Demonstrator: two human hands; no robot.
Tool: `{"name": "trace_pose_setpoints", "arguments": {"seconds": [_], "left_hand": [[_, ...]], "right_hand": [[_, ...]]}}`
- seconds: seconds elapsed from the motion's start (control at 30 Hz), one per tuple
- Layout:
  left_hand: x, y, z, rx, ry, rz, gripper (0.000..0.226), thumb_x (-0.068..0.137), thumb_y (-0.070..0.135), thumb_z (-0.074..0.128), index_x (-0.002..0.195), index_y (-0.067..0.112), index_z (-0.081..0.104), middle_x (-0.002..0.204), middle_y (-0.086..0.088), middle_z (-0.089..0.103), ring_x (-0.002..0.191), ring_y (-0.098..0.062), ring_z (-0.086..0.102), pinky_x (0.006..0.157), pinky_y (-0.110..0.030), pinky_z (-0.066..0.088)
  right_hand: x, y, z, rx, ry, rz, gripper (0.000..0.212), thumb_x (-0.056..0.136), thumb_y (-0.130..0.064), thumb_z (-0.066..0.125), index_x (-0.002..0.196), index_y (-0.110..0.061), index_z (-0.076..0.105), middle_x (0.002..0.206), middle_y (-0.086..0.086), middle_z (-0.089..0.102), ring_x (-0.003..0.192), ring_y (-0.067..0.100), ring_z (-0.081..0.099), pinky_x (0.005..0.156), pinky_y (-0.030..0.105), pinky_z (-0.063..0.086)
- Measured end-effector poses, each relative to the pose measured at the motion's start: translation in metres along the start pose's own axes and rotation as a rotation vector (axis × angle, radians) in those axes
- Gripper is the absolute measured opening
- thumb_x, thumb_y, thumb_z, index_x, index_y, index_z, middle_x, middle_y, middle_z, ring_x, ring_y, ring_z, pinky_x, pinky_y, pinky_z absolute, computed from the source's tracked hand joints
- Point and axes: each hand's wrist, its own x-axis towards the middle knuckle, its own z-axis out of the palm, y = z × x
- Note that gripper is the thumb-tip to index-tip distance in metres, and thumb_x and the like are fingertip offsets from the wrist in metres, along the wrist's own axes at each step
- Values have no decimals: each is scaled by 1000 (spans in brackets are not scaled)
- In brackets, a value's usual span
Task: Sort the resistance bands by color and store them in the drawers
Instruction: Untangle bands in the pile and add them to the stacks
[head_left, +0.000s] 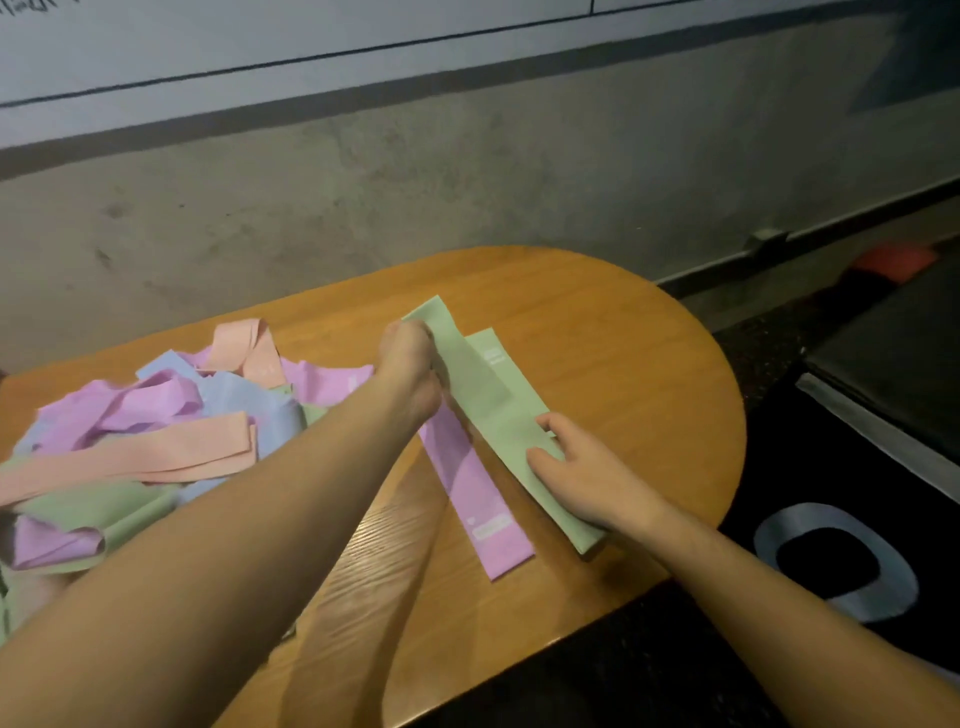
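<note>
Green band (483, 400) runs far-left to near-right, left grip (410, 358) pinching, right grip (582, 467) pressing flat.

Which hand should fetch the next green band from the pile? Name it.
Left. The left hand is nearer the pile; the right hand lies across the table, pressing the green band flat.
</note>
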Motion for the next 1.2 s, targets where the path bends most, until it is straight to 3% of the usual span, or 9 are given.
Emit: {"name": "trace_pose_setpoints", "arguments": {"seconds": [0.23,0.33,0.43,0.57,0.77,0.87,0.97,1.07,1.2], "left_hand": [[31,-22,26,423,-28,141,24,96,4,48,114,18,53,87,-8,61,62,-21,59,41,-21,44],[44,-29,30,557,-38,186,16,96,7,51,105,19,56,86,-9,61,66,-26,59,54,-31,48],[53,-35,32,648,-52,247,13,98,9,52,99,21,56,90,-9,61,69,-22,57,54,-27,45],[66,-40,31,740,-50,281,10,99,14,56,108,19,59,94,-7,61,66,-18,56,55,-28,47],[72,-37,24,840,-78,276,35,98,17,60,133,19,56,97,-3,58,65,-18,59,71,-42,59],[66,-35,19,836,-101,255,41,99,11,58,138,17,50,106,-3,56,65,-20,62,65,-41,61],[59,-34,14,1034,-198,362,49,96,7,59,141,19,49,137,-7,48,93,-20,62,71,-32,60],[51,-30,11,1556,-333,651,63,90,9,61,146,30,42,160,-5,21,140,-30,34,106,-40,44],[45,-18,15,2070,-507,898,80,91,5,55,154,42,22,168,2,-2,153,-29,6,119,-48,24]], "right_hand": [[12,14,-20,-184,48,42,57,93,-33,51,147,-38,34,129,-5,64,111,20,64,95,41,53],[21,21,-21,-365,55,28,58,98,-35,49,153,-31,31,143,0,54,124,25,56,102,38,47],[25,23,-22,-542,38,14,58,100,-40,45,155,-32,30,152,-4,45,130,27,51,105,38,44],[24,27,-22,-732,11,34,60,100,-52,39,156,-33,27,148,-2,48,124,29,56,97,38,44],[17,29,-23,-769,87,39,80,86,-79,42,151,-35,30,134,-4,42,124,19,46,97,38,44],[14,26,-23,-777,59,61,85,82,-79,49,151,-37,23,134,-3,38,124,20,45,95,39,47],[11,22,-18,-769,41,40,79,84,-68,55,149,-36,25,130,-1,38,121,22,46,94,40,48],[9,19,-14,-774,42,12,72,87,-58,54,149,-34,28,131,0,39,122,23,44,95,40,48],[7,19,-16,-760,32,-4,76,87,-59,55,152,-36,24,136,-2,39,124,21,40,97,39,47]]}}
